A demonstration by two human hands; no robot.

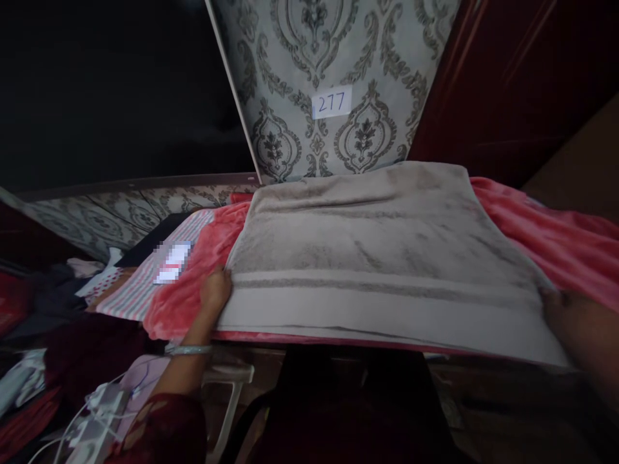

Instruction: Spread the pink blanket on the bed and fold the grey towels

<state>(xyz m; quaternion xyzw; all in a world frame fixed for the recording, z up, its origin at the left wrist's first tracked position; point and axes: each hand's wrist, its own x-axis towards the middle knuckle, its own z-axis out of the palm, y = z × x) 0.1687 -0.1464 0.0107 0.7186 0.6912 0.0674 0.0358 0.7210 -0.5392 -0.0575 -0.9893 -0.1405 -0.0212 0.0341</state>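
Head view | grey towel (pixel 367 258) spread flat over pink blanket (pixel 193 303) | left hand (pixel 216 290) pinching near left edge | right hand (pixel 561 309) pinching near right corner | card (pixel 331 102) reading 277 on damask wallpaper (pixel 314 45) beyond

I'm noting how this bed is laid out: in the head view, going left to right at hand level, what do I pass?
Striped cloth, pink fleece blanket, left hand, grey towel, right hand

Grey damask wallpaper (pixel 314 51) meets a glossy dark-red panel (pixel 483 84).
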